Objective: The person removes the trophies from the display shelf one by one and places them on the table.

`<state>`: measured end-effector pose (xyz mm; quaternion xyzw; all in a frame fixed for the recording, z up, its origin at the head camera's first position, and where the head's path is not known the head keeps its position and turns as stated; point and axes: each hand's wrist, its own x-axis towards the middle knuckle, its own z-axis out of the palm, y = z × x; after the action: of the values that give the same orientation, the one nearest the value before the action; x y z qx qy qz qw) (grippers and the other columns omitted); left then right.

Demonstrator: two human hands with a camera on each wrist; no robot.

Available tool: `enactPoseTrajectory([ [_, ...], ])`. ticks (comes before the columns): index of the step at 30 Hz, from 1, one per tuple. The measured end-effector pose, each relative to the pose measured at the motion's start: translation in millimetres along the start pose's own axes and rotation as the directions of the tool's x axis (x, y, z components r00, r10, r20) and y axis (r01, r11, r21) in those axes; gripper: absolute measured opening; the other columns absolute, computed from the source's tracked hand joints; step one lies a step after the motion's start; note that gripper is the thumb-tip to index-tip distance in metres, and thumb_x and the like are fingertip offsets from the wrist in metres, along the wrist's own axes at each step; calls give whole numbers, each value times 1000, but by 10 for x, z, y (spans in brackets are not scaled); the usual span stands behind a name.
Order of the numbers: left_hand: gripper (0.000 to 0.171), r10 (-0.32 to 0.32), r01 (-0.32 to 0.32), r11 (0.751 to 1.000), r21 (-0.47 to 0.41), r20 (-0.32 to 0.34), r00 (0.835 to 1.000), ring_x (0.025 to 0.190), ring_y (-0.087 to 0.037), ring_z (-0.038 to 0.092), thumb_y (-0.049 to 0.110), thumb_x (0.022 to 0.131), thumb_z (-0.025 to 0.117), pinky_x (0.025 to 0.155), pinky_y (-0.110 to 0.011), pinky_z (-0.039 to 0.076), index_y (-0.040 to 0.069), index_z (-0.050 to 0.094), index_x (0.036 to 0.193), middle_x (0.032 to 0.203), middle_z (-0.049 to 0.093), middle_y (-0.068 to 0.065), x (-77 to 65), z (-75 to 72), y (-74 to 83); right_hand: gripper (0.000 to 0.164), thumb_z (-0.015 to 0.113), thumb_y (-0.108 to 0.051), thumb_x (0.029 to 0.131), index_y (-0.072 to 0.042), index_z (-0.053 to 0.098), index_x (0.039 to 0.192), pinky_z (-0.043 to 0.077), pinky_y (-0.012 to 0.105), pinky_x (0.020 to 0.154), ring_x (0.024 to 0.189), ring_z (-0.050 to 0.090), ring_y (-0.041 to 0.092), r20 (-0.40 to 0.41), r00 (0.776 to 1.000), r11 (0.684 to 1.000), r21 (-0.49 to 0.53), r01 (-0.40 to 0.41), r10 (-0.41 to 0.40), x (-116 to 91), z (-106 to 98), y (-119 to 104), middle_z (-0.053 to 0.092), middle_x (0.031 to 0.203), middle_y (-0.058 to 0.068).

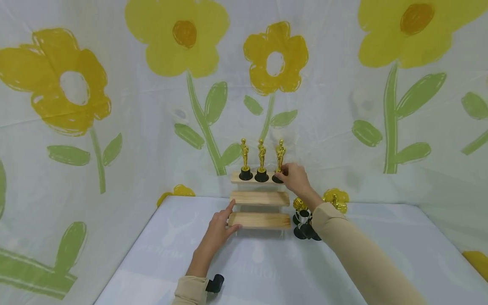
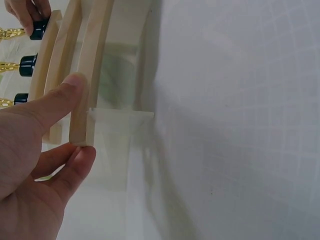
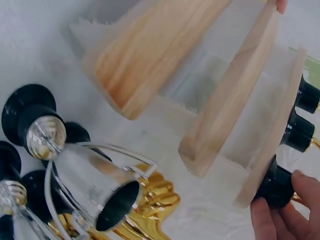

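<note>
A three-step wooden display stand [image 1: 260,198] with clear side panels stands at the back of the table. Three gold statuettes on round black bases line its top step: a left one [image 1: 245,157], a middle one [image 1: 261,157] and a right one [image 1: 280,151]. My right hand [image 1: 298,179] pinches the right statuette's black base [image 3: 276,186], low at the top board's right end. With thumb and fingers, my left hand [image 1: 217,228] grips the left end of the lowest board [image 2: 90,75]. The middle board [image 1: 259,198] bears nothing.
Right of the stand, a silver trophy cup [image 3: 95,180] is grouped with gold trophies [image 1: 300,204] on black bases, partly behind my right forearm. A black object [image 1: 215,284] sits by my left cuff. Behind the white table [image 1: 259,262] hangs a flower-printed cloth [image 1: 324,127].
</note>
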<state>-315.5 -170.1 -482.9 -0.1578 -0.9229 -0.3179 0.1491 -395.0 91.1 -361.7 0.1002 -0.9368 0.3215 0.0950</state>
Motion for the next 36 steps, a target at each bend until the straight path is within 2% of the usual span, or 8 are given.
enactPoseTrajectory([
  [5,83,-1,1,1000,-2,1,1000,97,-27,60,24,80,80,76,-33,54,8,39,150,120,68,-18,-6,8,-17,34,61,-24,98,0,65,121,54,44,83,97,66,30,-8,1000,999,31,27,-27,-62,19,29,70,108,18],
  [8,83,-7,7,1000,-8,6,1000,97,-28,60,24,80,81,76,-34,53,9,39,150,120,68,-17,-2,18,-18,34,61,-23,98,0,64,122,54,46,87,103,66,31,1,999,999,40,33,-33,-94,-2,47,70,112,18],
  [16,82,-20,20,1000,6,8,1000,96,-26,60,25,81,80,76,-34,53,10,39,151,120,68,-17,1,2,11,22,65,-27,95,-7,72,101,54,42,79,92,68,26,47,994,995,9,100,-100,-160,-97,81,74,96,10],
  [21,82,-17,17,1000,-2,6,1000,96,-26,59,25,81,80,76,-33,53,10,39,150,120,68,-18,-4,-3,2,22,67,-27,94,-8,73,101,55,45,82,95,69,28,62,990,992,24,127,-129,-273,-160,63,75,97,10],
  [29,82,-6,6,1000,-4,6,1000,98,-32,61,24,81,80,76,-36,53,9,38,151,121,67,-19,-12,4,-4,25,68,-25,93,-4,72,105,56,47,83,97,71,32,49,974,975,23,219,-220,-508,-231,158,75,101,14],
  [36,82,10,-10,1000,6,-6,1000,97,-29,60,25,81,79,77,-37,53,8,39,150,121,67,-19,-17,-5,-5,24,70,-25,92,-4,72,103,58,45,80,97,71,33,38,972,973,13,232,-232,-723,-270,225,75,99,13],
])
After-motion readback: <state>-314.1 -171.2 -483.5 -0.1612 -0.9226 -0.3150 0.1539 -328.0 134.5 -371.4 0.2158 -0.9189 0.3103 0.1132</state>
